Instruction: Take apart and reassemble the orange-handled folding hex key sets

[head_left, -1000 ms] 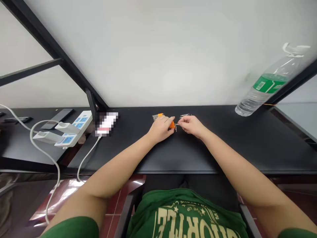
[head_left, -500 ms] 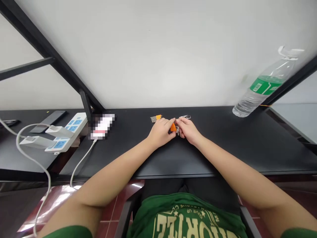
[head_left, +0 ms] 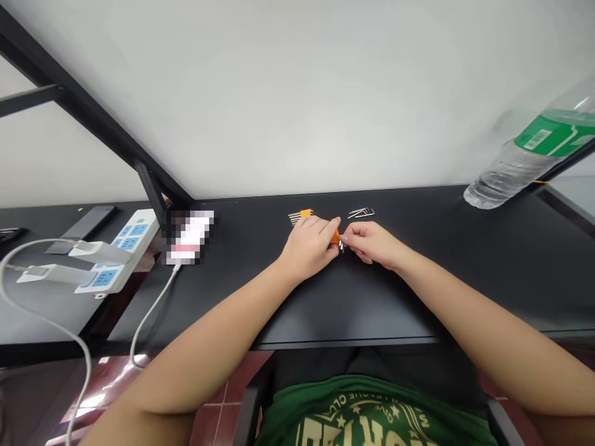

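Note:
My left hand [head_left: 309,244] is closed around an orange hex key holder [head_left: 335,236], with short metal hex key ends [head_left: 341,246] sticking out on its right side. My right hand [head_left: 375,243] meets it there, thumb and forefinger pinched on a hex key at the holder's edge; most of that key is hidden by the fingers. Just behind my left hand lies a second orange holder [head_left: 305,212] with several hex keys in it, partly covered by the hand. A few loose L-shaped hex keys [head_left: 361,212] rest on the black desk [head_left: 418,297] behind my right hand.
A phone with a blurred screen [head_left: 191,238] charges on the left of the desk. Beyond it are a white power strip [head_left: 125,248] with two chargers plugged in and a dark flat device [head_left: 82,229]. A large water bottle [head_left: 511,164] stands at the back right.
My right hand has drawn slightly right, away from my left hand, its fingertips still at the holder. The loose hex keys now show more fully. The camera view has shifted a little.

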{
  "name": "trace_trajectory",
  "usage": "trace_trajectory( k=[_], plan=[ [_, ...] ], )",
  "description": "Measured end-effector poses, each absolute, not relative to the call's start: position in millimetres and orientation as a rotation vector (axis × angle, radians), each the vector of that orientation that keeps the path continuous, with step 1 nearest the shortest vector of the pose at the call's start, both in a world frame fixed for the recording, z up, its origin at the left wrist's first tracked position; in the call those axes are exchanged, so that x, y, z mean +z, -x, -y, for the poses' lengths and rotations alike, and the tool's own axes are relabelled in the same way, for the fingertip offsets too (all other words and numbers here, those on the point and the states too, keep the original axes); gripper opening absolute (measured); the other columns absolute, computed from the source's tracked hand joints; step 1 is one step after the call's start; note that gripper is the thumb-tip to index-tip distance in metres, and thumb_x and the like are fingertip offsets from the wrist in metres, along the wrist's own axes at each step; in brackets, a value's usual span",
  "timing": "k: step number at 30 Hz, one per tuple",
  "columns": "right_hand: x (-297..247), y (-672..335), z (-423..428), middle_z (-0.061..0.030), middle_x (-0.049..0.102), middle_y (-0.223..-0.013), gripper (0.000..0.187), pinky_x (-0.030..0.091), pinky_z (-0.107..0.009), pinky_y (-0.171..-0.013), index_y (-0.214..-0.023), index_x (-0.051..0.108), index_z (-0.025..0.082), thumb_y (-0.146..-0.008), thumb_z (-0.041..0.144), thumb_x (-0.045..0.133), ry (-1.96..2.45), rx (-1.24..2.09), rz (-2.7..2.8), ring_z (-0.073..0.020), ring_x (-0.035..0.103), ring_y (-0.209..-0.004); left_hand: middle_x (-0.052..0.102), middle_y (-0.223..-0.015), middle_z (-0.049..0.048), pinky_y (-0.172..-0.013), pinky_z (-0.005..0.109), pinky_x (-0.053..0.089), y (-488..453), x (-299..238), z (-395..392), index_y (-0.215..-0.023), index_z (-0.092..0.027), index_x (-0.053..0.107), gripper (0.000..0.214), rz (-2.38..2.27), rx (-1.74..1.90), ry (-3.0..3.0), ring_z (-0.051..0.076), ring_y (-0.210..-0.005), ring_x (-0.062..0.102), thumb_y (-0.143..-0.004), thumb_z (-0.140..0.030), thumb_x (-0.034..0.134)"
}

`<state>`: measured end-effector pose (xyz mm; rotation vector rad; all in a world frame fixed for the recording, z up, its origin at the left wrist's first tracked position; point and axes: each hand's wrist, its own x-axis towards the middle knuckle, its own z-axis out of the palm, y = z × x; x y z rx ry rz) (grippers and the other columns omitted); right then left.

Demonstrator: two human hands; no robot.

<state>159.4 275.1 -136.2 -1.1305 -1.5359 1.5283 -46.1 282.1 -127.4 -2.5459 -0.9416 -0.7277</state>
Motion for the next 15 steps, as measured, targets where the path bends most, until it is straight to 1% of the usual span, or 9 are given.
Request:
trace_trajectory(
  k=[2, 4, 5, 6, 8, 9, 11, 12, 15],
  plan=[
    [-135.3, -162.5, -277.0, 0.0067, 0.046, -0.050, 0.038, 0.026, -0.022, -0.040, -0.071, 0.053, 0.021, -0.090, 0.050, 0.069, 1.205, 1.432, 1.634, -0.0077, 0.035, -0.040, 0.074, -0.102, 0.0103, -0.092, 0.043, 0.055, 47.5, -126.9, -283.6, -0.134, -0.012, 0.058, 0.045, 0.952, -0.730, 2.556, 0.027, -0.097, 0.068, -0.091, -0.021, 0.062],
    [-133.8, -171.5, -282.5, 0.0047, 0.049, -0.052, 0.039, 0.031, -0.024, -0.045, -0.072, 0.055, 0.021, -0.093, 0.053, 0.063, 1.245, 1.265, 1.698, -0.0099, 0.040, -0.044, 0.074, -0.101, 0.0100, -0.092, 0.042, 0.055, 49.1, -126.4, -285.2, -0.136, -0.013, 0.057, 0.048, 0.987, -0.716, 2.575, 0.027, -0.097, 0.069, -0.090, -0.022, 0.063],
    [-133.0, -178.4, -286.8, 0.0032, 0.052, -0.055, 0.038, 0.036, -0.026, -0.049, -0.073, 0.057, 0.021, -0.094, 0.052, 0.062, 1.267, 1.124, 1.728, -0.0115, 0.044, -0.048, 0.073, -0.100, 0.0098, -0.092, 0.042, 0.055, 49.9, -126.2, -285.7, -0.138, -0.013, 0.056, 0.049, 1.009, -0.701, 2.587, 0.027, -0.096, 0.069, -0.090, -0.022, 0.063],
    [-132.3, -186.5, -292.1, 0.0016, 0.056, -0.059, 0.035, 0.040, -0.027, -0.053, -0.075, 0.060, 0.021, -0.095, 0.049, 0.061, 1.302, 0.950, 1.758, -0.0131, 0.049, -0.053, 0.073, -0.099, 0.0096, -0.091, 0.042, 0.056, 50.8, -126.2, -286.2, -0.140, -0.014, 0.055, 0.051, 1.036, -0.685, 2.595, 0.027, -0.096, 0.069, -0.090, -0.023, 0.063],
    [-131.4, -204.2, -304.4, -0.0031, 0.065, -0.077, 0.018, 0.045, -0.030, -0.066, -0.081, 0.068, 0.020, -0.092, 0.034, 0.064, 1.390, 0.503, 1.888, -0.0168, 0.058, -0.068, 0.072, -0.099, 0.0091, -0.086, 0.040, 0.056, 52.6, -126.6, -286.6, -0.143, -0.015, 0.054, 0.054, 1.101, -0.650, 2.603, 0.026, -0.093, 0.069, -0.090, -0.024, 0.063],
    [-131.2, -212.4, -310.8, -0.0051, 0.067, -0.087, 0.012, 0.046, -0.031, -0.070, -0.086, 0.071, 0.019, -0.090, 0.028, 0.064, 1.433, 0.344, 1.974, -0.0181, 0.060, -0.075, 0.071, -0.100, 0.0088, -0.083, 0.038, 0.056, 53.3, -127.0, -286.5, -0.144, -0.016, 0.052, 0.056, 1.136, -0.634, 2.606, 0.025, -0.092, 0.069, -0.090, -0.025, 0.063],
    [-131.4, -224.7, -322.5, -0.0080, 0.067, -0.106, 0.016, 0.047, -0.032, -0.072, -0.100, 0.076, 0.020, -0.090, 0.025, 0.065, 1.498, 0.168, 2.139, -0.0183, 0.062, -0.080, 0.071, -0.103, 0.0081, -0.079, 0.034, 0.056, 54.1, -127.3, -286.0, -0.148, -0.018, 0.050, 0.060, 1.193, -0.620, 2.619, 0.024, -0.093, 0.069, -0.089, -0.025, 0.064],
    [-131.8, -228.3, -327.3, -0.0087, 0.067, -0.111, 0.019, 0.046, -0.032, -0.070, -0.105, 0.076, 0.021, -0.091, 0.025, 0.064, 1.530, 0.105, 2.217, -0.0186, 0.063, -0.081, 0.071, -0.105, 0.0079, -0.078, 0.033, 0.056, 54.1, -127.1, -285.6, -0.149, -0.018, 0.048, 0.062, 1.216, -0.615, 2.631, 0.024, -0.094, 0.069, -0.089, -0.025, 0.064],
    [-133.9, -229.8, -337.1, -0.0089, 0.067, -0.113, 0.021, 0.044, -0.031, -0.065, -0.107, 0.077, 0.022, -0.094, 0.026, 0.061, 1.582, -0.001, 2.405, -0.0198, 0.064, -0.084, 0.070, -0.108, 0.0081, -0.080, 0.033, 0.057, 53.5, -124.8, -284.2, -0.152, -0.018, 0.045, 0.067, 1.284, -0.606, 2.663, 0.024, -0.097, 0.069, -0.088, -0.023, 0.064]
  ],
)
